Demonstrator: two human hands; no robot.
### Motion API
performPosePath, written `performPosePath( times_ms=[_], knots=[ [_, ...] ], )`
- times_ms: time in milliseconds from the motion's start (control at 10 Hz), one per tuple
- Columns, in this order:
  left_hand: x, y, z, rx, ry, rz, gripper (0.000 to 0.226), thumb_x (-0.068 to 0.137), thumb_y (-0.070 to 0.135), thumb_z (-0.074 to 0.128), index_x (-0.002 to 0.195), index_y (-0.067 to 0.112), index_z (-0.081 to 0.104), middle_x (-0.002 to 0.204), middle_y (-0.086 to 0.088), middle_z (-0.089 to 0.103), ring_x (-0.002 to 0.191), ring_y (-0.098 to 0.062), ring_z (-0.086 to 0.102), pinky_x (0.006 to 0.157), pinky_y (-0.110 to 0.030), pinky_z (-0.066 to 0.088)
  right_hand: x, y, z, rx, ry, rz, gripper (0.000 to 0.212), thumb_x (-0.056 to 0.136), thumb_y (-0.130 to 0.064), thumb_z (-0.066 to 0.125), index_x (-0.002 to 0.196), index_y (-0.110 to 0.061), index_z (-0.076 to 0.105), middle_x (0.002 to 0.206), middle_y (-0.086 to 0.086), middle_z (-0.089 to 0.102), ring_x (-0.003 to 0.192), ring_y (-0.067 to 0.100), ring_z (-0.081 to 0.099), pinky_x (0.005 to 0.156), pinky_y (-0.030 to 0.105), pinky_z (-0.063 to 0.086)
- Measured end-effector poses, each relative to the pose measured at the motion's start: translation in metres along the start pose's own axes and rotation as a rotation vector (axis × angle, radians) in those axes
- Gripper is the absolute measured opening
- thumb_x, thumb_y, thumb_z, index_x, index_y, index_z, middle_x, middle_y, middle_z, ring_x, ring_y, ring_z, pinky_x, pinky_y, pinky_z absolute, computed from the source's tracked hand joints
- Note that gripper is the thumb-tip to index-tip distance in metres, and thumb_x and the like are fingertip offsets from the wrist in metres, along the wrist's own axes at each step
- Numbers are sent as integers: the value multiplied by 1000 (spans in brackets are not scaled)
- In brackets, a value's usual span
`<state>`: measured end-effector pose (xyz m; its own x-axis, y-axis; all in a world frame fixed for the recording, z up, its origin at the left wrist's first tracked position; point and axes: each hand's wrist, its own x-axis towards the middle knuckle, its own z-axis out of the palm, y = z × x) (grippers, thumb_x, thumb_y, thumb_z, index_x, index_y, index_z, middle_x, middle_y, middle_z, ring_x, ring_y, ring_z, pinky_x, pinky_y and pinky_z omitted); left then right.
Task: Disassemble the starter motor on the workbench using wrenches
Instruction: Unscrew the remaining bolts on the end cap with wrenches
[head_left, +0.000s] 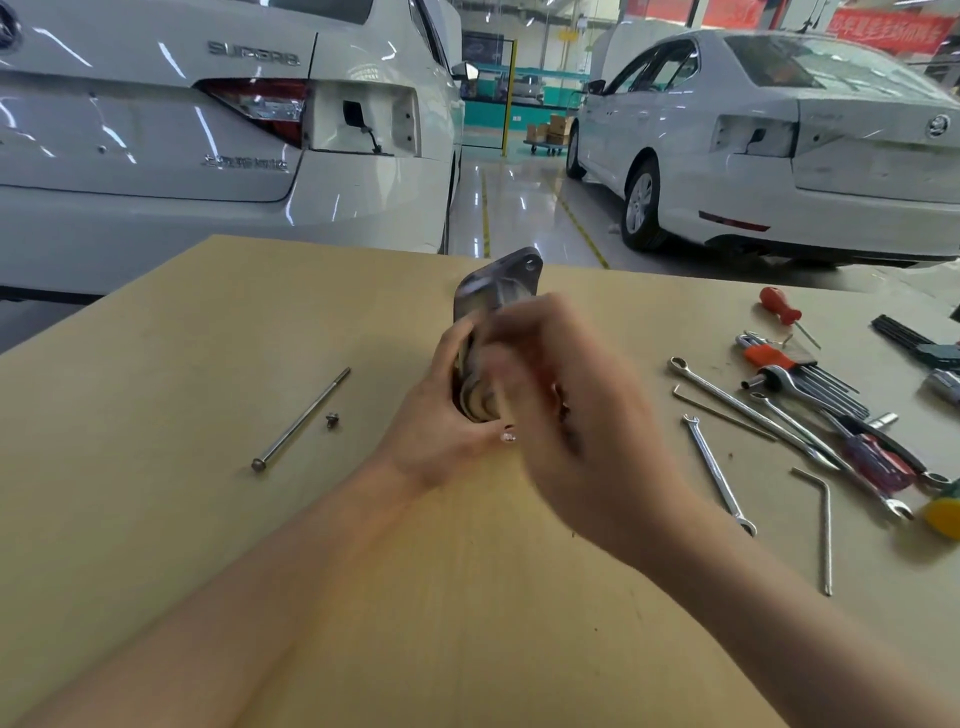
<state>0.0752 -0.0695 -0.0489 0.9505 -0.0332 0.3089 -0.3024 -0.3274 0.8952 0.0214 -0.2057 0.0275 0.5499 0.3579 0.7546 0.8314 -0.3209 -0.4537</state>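
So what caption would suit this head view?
Both hands, left and right, hold the starter motor over the workbench, wrenches alongside.

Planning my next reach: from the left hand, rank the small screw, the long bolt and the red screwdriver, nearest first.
From the left hand:
1. Small screw, on its left.
2. Long bolt, just past the screw.
3. Red screwdriver, far right among the tools.

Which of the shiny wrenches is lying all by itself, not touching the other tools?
The small combination wrench nearest the right hand. It lies alone on the workbench, while the other wrenches cross into the tool pile.
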Motion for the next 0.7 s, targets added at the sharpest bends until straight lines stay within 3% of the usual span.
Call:
performPosePath(
  times_ms=[100,300,500,700],
  knots=[
    [0,4,1,-85,-4,51,104,54,38,91,139,44,31,128,14,57,110,-1,62,92,-17,48,-6,8,-13,513,285,434,12,99,-14,44,87,-16,46,75,13,63,57,22,59,53,31,47],
    [-4,11,2,-112,2,83,108,49,37,87,142,38,31,132,20,48,111,-2,61,98,-28,50,-33,25,-19,1262,560,1114,29,94,-2,43,67,0,55,67,19,65,60,27,70,52,27,56],
    [-4,11,0,-96,6,76,109,48,45,88,141,42,31,130,22,49,110,0,60,100,-30,49,-31,30,-16,1436,666,1168,10,94,0,42,89,-2,50,79,22,66,69,29,72,58,32,60],
    [-3,10,0,-97,15,64,113,47,50,92,142,42,31,131,19,50,110,0,61,99,-27,49,-33,30,-15,1408,651,1144,24,96,-1,44,74,1,55,80,23,70,76,30,72,69,34,60]
  ],
)
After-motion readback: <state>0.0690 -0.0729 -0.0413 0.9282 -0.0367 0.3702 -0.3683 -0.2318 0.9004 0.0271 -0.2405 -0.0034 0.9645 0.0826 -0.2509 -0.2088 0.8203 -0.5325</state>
